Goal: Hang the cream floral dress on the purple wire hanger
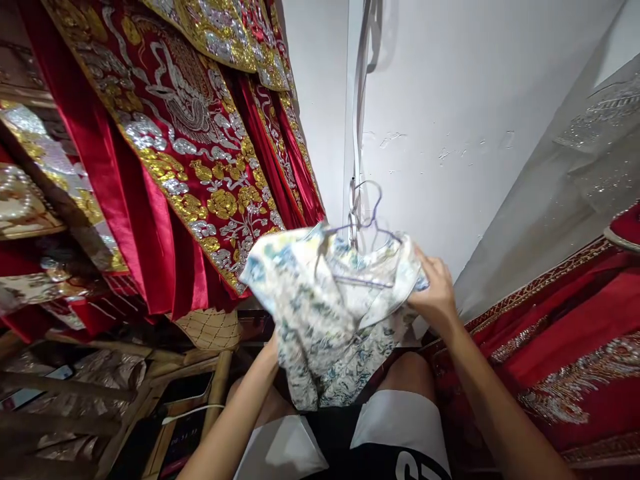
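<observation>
A short-sleeved floral shirt, white with blue, green and yellow print, hangs on a thin purple hanger in front of me. The hanger's hook points up, close to a light vertical strip on the wall. My right hand is closed on the shirt's shoulder at the right end of the hanger. My left forearm reaches up to the shirt's left side; the cloth hides that hand and its fingers. The shirt's collar is open, and the hanger's lower bar shows inside it.
Red and gold embroidered garments hang at the left, near the shirt. More red beaded cloth is at the right. A wooden rack at the lower left holds a phone and a white cable. Behind stands a white wall.
</observation>
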{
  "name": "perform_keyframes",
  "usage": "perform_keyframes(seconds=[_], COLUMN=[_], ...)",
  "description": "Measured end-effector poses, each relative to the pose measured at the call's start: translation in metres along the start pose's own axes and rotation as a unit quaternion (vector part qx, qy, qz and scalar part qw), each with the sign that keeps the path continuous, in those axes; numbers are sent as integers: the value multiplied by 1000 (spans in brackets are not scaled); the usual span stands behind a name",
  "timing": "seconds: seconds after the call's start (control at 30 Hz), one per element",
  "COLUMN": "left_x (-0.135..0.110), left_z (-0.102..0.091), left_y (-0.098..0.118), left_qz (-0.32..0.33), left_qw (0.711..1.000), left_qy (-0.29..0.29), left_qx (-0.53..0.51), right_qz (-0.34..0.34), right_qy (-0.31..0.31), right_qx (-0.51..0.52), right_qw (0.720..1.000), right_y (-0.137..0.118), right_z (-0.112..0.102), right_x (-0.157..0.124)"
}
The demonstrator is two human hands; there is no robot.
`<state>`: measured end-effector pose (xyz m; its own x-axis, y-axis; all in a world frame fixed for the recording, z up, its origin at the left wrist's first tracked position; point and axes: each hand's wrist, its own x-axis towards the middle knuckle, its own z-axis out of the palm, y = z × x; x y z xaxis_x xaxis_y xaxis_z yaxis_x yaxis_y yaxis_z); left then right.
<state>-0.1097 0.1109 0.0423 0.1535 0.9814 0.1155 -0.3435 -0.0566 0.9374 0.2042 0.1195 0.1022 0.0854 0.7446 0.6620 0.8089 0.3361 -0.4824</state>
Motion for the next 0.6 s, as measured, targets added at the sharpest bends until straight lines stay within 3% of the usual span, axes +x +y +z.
perform_keyframes(seconds=[0.13, 0.3, 0.4, 0.5, 0.6], left_x=[-9, -11, -24, -40, -50], left_z=[5, 26, 29, 36, 47], left_y=[-7, -13, -34, -61, -79], left_qz=[-66, -2, -15, -68, -79], left_qw=[994, 987, 986, 984, 982], left_qy=[83, 137, 148, 164, 172], left_qx=[-12, 88, 81, 7, -21], right_qz=[25, -59, -129, -164, -73], right_qy=[19, -30, -89, -140, -71], right_qx=[-27, -27, 39, 193, 331], right_qw=[999, 997, 987, 957, 938], right_y=[-1, -34, -51, -60, -60], right_z=[-13, -13, -13, -3, 26], right_x=[44, 58, 38, -1, -55])
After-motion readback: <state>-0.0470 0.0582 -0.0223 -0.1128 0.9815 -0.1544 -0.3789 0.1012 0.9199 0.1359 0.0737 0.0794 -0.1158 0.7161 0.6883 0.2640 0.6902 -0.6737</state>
